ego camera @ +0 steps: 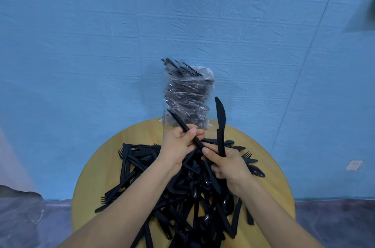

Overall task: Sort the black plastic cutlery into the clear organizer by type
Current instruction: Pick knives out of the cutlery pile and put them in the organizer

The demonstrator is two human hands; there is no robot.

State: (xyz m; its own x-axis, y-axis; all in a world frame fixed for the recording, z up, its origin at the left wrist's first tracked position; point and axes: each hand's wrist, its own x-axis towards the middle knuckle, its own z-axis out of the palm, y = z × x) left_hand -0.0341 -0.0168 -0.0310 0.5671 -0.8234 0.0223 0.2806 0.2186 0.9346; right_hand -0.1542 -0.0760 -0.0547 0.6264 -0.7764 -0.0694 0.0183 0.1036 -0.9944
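A heap of black cutlery (182, 193) lies on a round yellow table (97, 176), forks, knives and spoons tangled together and covering most of its middle. Above the heap the right hand (229, 168) grips a knife (220, 126) by its handle, fingers curled round it, the serrated blade standing upright. Just beside it the left hand (178, 146) pinches a second piece (183, 128), thumb pressed on its handle and fingers curled beneath; this piece slants up and away from the heap towards the left, and its type cannot be told. The right forefinger touches the lower end of that piece.

Behind the heap, at the table's far edge, stands a clear organizer (188, 95), crinkled like plastic film and already packed with black cutlery, some ends sticking out of its top. Which types fill it cannot be told. Beyond the table is a blue wall (81, 44).
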